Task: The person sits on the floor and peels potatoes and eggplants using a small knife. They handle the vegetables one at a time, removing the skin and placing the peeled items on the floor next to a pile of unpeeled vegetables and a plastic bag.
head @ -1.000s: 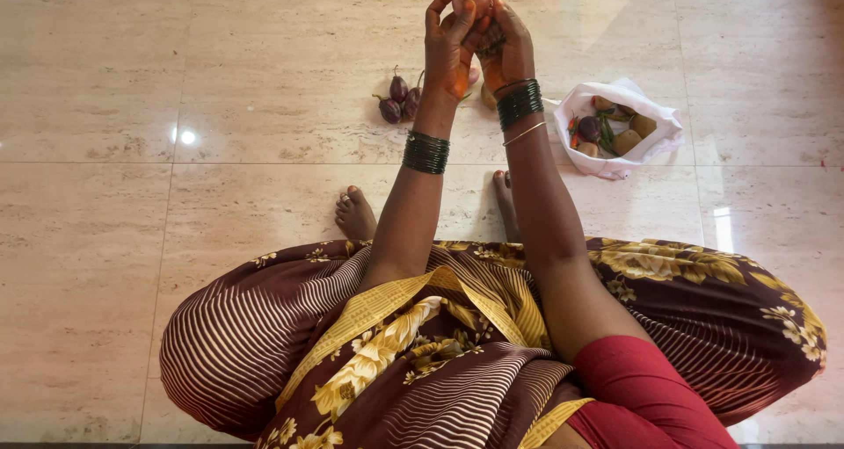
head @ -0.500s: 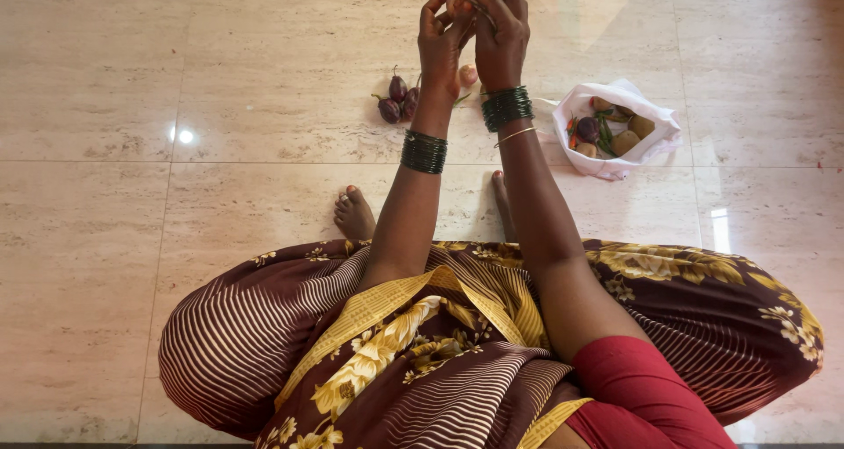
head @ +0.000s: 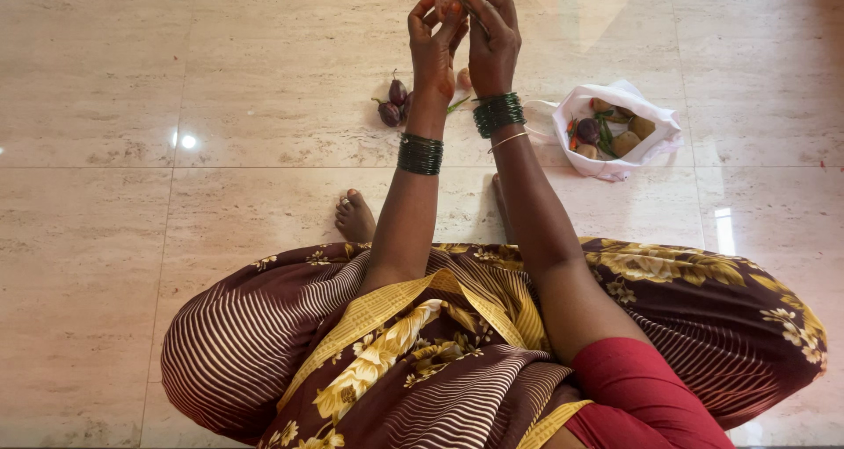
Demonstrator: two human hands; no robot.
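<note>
Left hand (head: 432,45) and right hand (head: 492,40) both pinch a small reddish onion (head: 448,1) held high above the floor (head: 132,80); fingertip grip only, so it may slip and drop onto the brinjals (head: 394,102)

Both my arms stretch forward and up from my lap, elbows bent a little, forearms nearly parallel. My left hand (head: 432,40) is raised with palm turned right, fingers curled upward and pinched at the tips. My right hand (head: 491,38) faces it, touching it, fingers bent over toward the left fingertips, wrist slightly cocked.
</note>
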